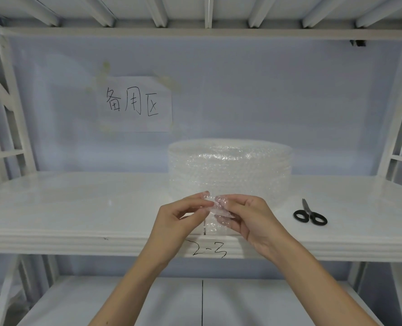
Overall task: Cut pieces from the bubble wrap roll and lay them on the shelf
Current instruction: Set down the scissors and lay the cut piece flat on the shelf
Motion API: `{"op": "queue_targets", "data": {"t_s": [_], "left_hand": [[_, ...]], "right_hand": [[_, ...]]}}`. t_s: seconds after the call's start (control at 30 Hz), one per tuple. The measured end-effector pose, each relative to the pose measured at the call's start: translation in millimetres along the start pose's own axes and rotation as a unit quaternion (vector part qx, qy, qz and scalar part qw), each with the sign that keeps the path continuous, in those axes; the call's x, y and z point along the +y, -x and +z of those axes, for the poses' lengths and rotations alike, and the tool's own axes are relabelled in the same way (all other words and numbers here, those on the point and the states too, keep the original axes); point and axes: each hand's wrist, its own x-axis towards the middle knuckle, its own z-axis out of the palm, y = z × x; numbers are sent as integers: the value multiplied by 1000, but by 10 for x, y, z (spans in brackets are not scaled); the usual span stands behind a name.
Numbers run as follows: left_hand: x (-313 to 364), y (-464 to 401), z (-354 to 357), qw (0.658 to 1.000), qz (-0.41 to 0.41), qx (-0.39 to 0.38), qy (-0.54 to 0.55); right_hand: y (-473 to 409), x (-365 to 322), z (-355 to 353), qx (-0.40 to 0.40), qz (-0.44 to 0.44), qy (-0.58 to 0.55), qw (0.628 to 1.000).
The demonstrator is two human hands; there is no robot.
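White painted metal made up the broad shelf [77, 208], and on it, a little right of centre and set toward the back, stood the big translucent bubble wrap roll [230, 170] on its end, its loose free edge [215, 215] hanging down the front toward the shelf lip. Well apart to the right lay the black-handled scissors [310, 215], closed, untouched, blades pointing away. Both forearms came up from below and met in front of the roll. The left hand [178, 218] was turned palm inward, thumb and forefinger closed in a pinch on the film; the right hand [249, 217] mirrored it, its fingers [221, 199] clamped on the same edge, almost touching the left ones. By my judgement the step was finding and freeing the end of the wrap, no piece being cut yet. To do it well, the pinch should stay shallow and on the film only, the layers peeled apart gently, then drawn out evenly so the sheet unrolled straight and the upright roll did not tip before the scissors were fetched.
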Motion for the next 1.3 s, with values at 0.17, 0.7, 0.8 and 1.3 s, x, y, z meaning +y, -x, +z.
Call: {"op": "queue_targets", "data": {"t_s": [0.17,0.7,0.8,1.3], "left_hand": [[25,-8,5,1000,-9,1,22],[17,7,10,999,-21,1,-38],[12,6,8,998,-24,5,-53],[-54,-13,-355,990,-132,50,10]], "right_hand": [[20,9,13,-2,4,-10,1000],[39,-61,-3,-26,32,-44,998],[44,-89,24,-24,40,-31,998],[-261,127,378,-9,-50,127,991]]}}
